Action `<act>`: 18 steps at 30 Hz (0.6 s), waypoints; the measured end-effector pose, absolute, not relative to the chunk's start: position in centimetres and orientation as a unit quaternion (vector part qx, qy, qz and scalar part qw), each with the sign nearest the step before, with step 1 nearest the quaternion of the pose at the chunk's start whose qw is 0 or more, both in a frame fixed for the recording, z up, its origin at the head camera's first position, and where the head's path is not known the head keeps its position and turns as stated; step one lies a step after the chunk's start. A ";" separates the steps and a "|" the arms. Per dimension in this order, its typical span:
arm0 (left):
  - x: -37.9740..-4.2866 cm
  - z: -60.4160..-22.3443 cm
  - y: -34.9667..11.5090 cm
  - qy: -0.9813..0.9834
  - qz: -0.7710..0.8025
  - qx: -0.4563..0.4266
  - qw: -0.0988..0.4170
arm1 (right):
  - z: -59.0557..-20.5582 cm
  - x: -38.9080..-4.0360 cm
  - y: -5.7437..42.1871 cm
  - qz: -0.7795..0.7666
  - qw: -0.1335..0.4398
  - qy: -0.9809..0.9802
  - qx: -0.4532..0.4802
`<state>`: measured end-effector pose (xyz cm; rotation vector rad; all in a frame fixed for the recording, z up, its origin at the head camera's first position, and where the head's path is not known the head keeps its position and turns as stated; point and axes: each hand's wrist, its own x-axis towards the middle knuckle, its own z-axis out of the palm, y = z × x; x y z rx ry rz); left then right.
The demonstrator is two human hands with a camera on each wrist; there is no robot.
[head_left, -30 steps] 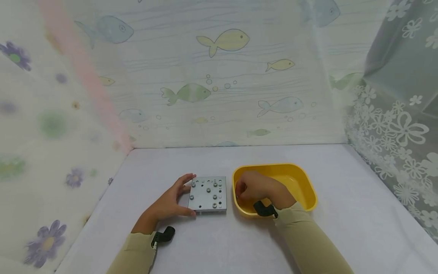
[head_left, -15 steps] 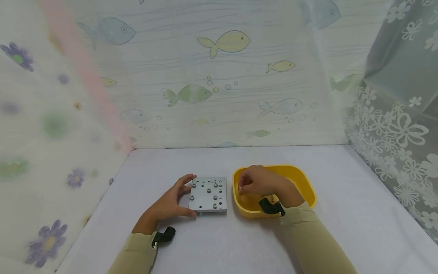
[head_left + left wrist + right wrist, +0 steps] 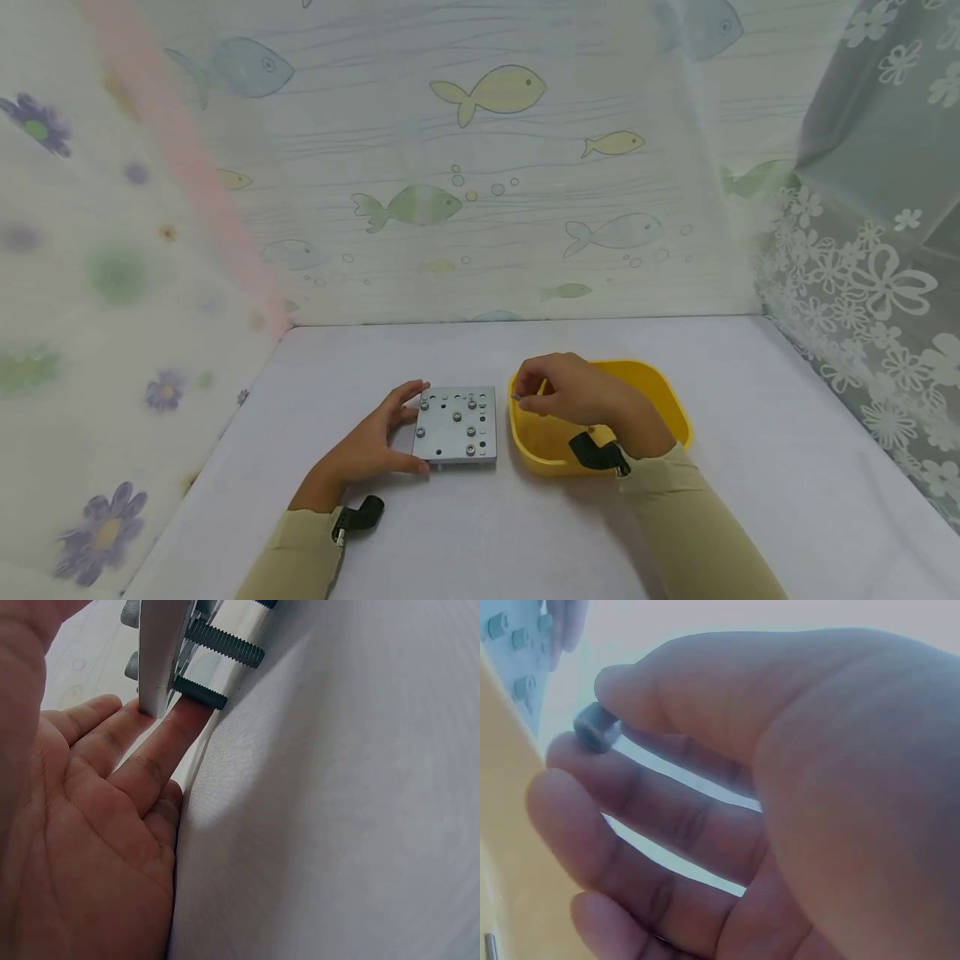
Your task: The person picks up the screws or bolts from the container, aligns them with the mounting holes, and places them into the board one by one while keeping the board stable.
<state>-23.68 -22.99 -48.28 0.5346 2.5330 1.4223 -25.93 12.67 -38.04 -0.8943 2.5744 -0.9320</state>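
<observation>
Bolt in the pinch, right hand up at the tray's edge

And there it is, the bolt (image 3: pixel 594 727), caught between the tip of the right thumb and a fingertip below it, one rounded end poking out past them. The rest of the right hand (image 3: pixel 573 392) is loosely bent, gaps showing between the fingers. In the head view, the pinch sits over the left side of the yellow tray (image 3: pixel 656 387), with the plate (image 3: pixel 446 437) just beyond on that side.

Over on the plate, the left hand (image 3: pixel 367 446) has a wide grip, thumb at the near left corner, forefinger at the far one. The left wrist view catches a finger under the plate against one of the threaded shanks (image 3: pixel 225 643) jutting out below. On top, several bolt heads (image 3: pixel 471 431) stand among bare holes.

Now the change: a second ago the right hand was down in the tray, fingers hidden against its left wall; it has lifted to the rim, and the bolt has come up with it. The left hand and the plate have held their spot. Both sleeves (image 3: pixel 697 517) reach in across the white table (image 3: pixel 465 542).
</observation>
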 end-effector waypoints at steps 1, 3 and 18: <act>-23.7 -48.3 -23.0 0.854 0.480 0.179 0.094 | -38.0 -25.9 12.6 -0.320 0.127 0.887 -0.309; -23.6 -48.2 -23.0 0.853 0.482 0.176 0.095 | -38.0 -25.8 12.3 -0.318 0.122 0.888 -0.310; -23.8 -48.3 -23.0 0.856 0.477 0.172 0.098 | -38.1 -25.3 11.1 -0.342 0.089 0.876 -0.327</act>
